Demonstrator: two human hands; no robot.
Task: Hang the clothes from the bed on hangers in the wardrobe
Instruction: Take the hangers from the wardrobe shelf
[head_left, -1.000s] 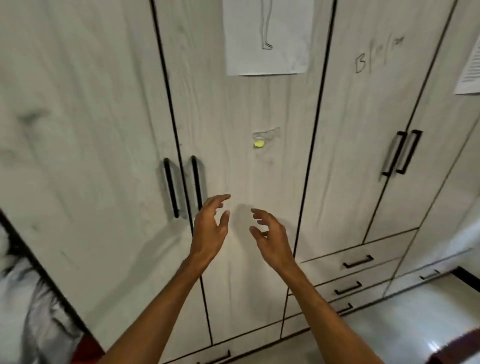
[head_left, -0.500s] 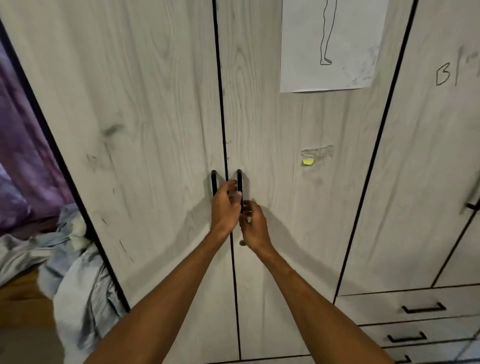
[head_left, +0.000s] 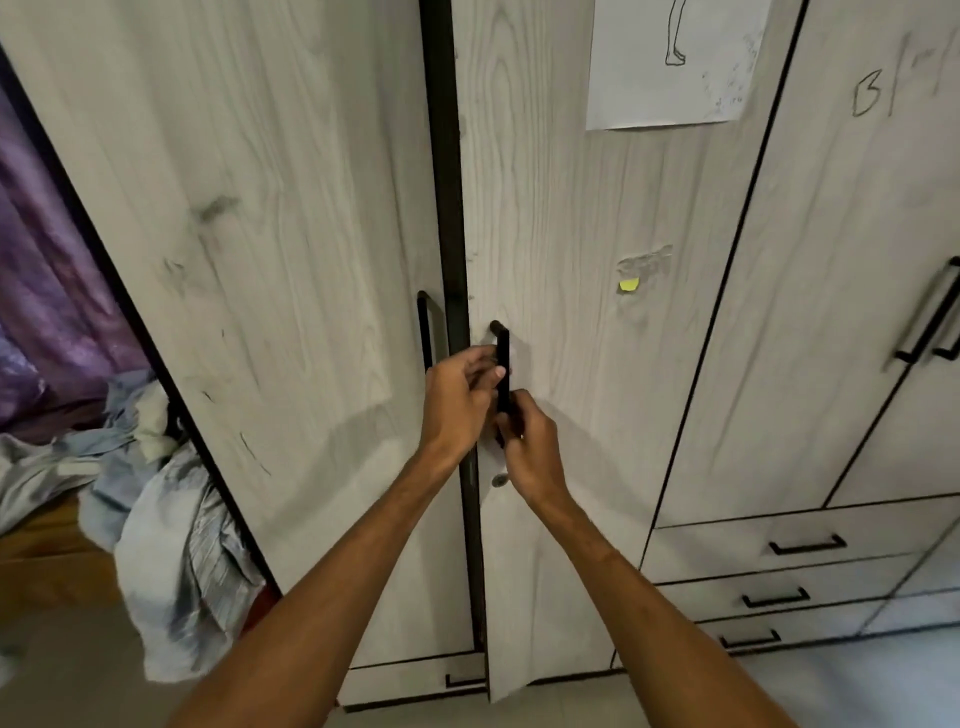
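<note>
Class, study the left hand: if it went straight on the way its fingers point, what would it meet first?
The left hand points at the right door's black handle, which its fingers seem to hold; the door panel lies just behind. Depth is hard to judge.

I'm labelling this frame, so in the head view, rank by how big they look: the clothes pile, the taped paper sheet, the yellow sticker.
1. clothes pile
2. paper sheet, cut off at the top
3. yellow sticker, far the smallest

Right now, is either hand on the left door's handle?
No: left hand and right hand both grip the right door's handle; the left handle is free.
</note>
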